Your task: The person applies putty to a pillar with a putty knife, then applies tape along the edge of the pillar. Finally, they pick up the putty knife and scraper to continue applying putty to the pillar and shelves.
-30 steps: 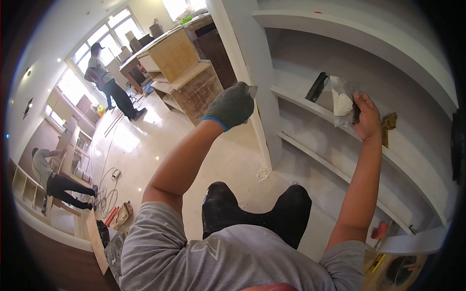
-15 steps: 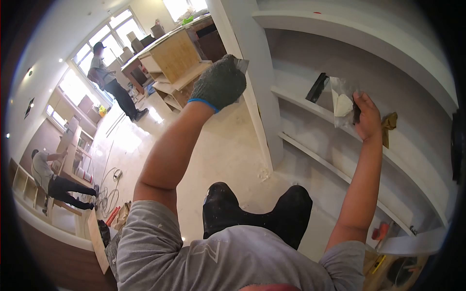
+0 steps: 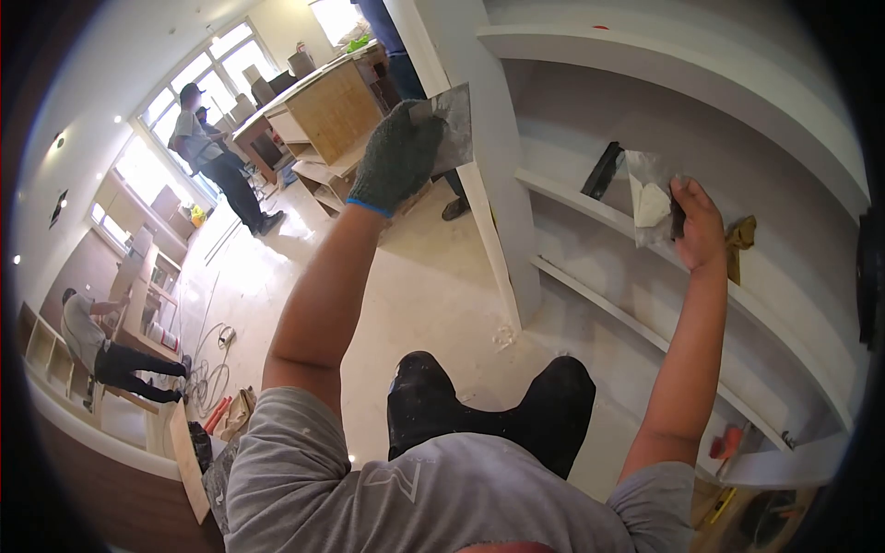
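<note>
My left hand [image 3: 398,157], in a dark grey knit glove with a blue cuff, is closed on a wide flat metal putty knife [image 3: 454,124]. The blade lies against the edge of the upright white panel [image 3: 501,194] of the shelf unit. My bare right hand [image 3: 701,221] grips a second putty knife [image 3: 636,170], held out in front of the shelves. A lump of white putty [image 3: 653,205] sits on its blade. My fingers hide most of its handle.
On the shelf [image 3: 590,207] lie a dark strip [image 3: 602,170] and a brown crumpled piece [image 3: 740,241]. One person [image 3: 217,161] stands near the windows, another [image 3: 111,341] works at lower left. A third person's leg [image 3: 406,78] shows behind the panel. Cables [image 3: 217,359] lie on the floor.
My left hand has drawn back slightly to the left and turned, so more of its blade shows against the panel edge. A person has come into view behind the panel. My right hand stays nearly still.
</note>
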A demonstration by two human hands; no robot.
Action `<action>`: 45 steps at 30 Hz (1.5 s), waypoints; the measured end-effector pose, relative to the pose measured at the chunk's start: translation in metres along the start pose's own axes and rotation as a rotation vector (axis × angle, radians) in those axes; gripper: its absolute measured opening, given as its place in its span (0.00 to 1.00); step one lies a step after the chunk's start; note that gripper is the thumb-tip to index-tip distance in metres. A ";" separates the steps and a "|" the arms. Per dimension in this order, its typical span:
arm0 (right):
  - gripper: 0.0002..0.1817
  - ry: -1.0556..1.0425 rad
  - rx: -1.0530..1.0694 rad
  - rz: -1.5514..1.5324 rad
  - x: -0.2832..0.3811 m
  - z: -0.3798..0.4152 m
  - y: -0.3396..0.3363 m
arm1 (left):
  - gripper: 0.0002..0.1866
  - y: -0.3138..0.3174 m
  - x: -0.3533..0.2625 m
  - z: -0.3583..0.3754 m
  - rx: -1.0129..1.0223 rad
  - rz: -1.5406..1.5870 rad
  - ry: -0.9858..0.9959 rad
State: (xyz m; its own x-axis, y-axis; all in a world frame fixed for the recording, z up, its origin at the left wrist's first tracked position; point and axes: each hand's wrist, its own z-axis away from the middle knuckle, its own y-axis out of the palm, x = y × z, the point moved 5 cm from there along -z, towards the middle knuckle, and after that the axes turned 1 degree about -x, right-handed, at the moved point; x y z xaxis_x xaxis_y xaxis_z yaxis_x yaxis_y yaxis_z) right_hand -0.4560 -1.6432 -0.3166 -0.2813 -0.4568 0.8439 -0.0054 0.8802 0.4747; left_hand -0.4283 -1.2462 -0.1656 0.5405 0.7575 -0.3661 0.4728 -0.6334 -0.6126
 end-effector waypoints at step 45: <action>0.10 0.018 -0.016 -0.022 -0.005 -0.005 -0.009 | 0.15 -0.015 0.018 0.013 -0.130 -0.015 0.085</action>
State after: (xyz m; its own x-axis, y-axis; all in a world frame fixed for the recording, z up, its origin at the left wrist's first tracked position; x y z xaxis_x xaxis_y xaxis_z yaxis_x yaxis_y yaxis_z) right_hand -0.4501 -1.6498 -0.3242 -0.2643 -0.4783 0.8375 0.0042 0.8678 0.4969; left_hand -0.4346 -1.2205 -0.1722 0.5873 0.7541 -0.2938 0.5644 -0.6418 -0.5192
